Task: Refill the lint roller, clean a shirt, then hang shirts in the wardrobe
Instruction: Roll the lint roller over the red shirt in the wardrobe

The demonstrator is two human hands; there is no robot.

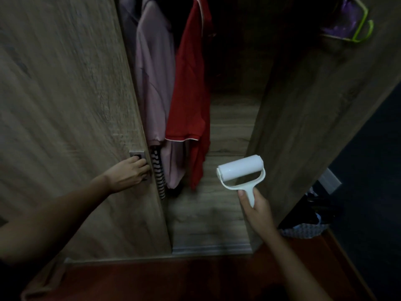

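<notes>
Lint roller (240, 170) is sitting upright in the right hand (257, 208), its white roll facing the open wardrobe bay, near the hanging red shirt (189, 88) but not touching it. That hand is curling closed around the short handle. The left hand (128, 173) is resting on the metal pull (138, 158) of the wooden door (71, 105), fingers hooking over its edge. The step in hand is probably moving this door; drawing it smoothly along its line, while keeping the roller clear of the mauve garment (153, 83) and striped fabric (158, 174) at the door's edge, is advisable.
</notes>
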